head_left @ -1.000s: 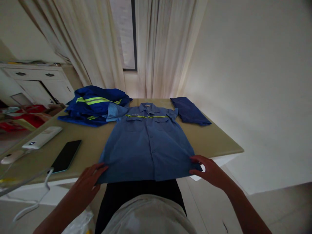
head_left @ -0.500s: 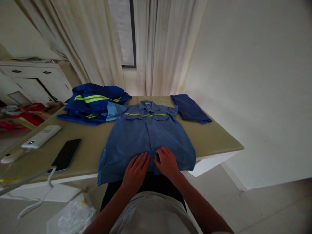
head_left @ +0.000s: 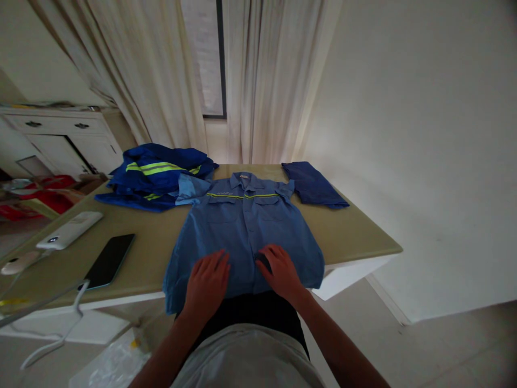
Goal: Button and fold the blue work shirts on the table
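Left hand (head_left: pixel 208 277) is held unclosed, fingers slightly bent, right hand (head_left: pixel 279 268) with thumb spread, over blue shirt (head_left: pixel 242 234); firmness of contact cannot be told.

**Left hand (head_left: pixel 207 280) and right hand (head_left: pixel 281 271) apart, backs up**

The person's left fingers lie close together, pointing forward, the thumb hard to make out. The right fingers curve, a gap between them and the thumb. Behind each hand, its forearm slants back and outward.
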Available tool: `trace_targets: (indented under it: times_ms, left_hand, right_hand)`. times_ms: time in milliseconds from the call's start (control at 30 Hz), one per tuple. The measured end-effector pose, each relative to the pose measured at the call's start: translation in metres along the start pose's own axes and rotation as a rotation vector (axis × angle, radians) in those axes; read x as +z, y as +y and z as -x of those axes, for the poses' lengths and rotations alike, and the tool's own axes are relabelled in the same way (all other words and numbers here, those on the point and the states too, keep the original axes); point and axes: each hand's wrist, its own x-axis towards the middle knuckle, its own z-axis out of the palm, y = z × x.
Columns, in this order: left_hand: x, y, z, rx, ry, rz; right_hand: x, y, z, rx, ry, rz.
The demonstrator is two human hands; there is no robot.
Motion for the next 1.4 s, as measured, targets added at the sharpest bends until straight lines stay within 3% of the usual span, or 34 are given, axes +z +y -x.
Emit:
trace_targets:
  times_ms: [133,200,333,467,533,633,767,867,1000,1133,1233,1400]
  left_hand:
    - [-0.021,-0.053,0.007,-0.437,0.041,-0.118]
    - [-0.024,-0.077,0.017,-0.568,0.032,-0.022]
    - [-0.027,-0.102,0.034,-0.749,0.058,0.540]
    - [-0.045,-0.100,0.040,-1.000,-0.001,1.026]
    - [-0.053,-0.096,0.042,-1.023,-0.100,1.100]
    - [-0.056,-0.096,0.044,-0.951,-0.186,1.005]
    - [-0.046,-0.099,0.046,-0.847,-0.033,0.881]
    - [-0.039,-0.098,0.051,-0.960,0.082,0.904]
    - [-0.030,-0.098,0.063,-1.085,-0.010,1.037]
    - [-0.024,-0.105,0.078,-1.037,-0.079,1.062]
    - [-0.028,-0.108,0.086,-0.995,-0.049,0.925]
    - [-0.040,-0.097,0.088,-0.839,-0.021,0.488]
  right_hand:
    - [0.009,0.023,0.000,0.006,0.048,0.091]
    - [0.014,0.031,0.000,0.048,0.023,0.132]
    - [0.019,0.036,0.002,0.084,-0.011,0.166]
    - [0.020,0.037,0.002,0.088,-0.010,0.165]
    - [0.021,0.038,0.002,0.085,-0.007,0.163]
    - [0.023,0.040,0.002,0.081,-0.001,0.163]
    - [0.024,0.040,0.002,0.077,0.013,0.159]
    - [0.024,0.040,0.002,0.083,0.015,0.159]
    - [0.024,0.040,0.003,0.083,0.000,0.161]
    - [0.024,0.039,0.004,0.089,0.004,0.161]
    - [0.023,0.039,0.004,0.093,-0.001,0.157]
    - [0.020,0.036,0.004,0.101,-0.021,0.171]
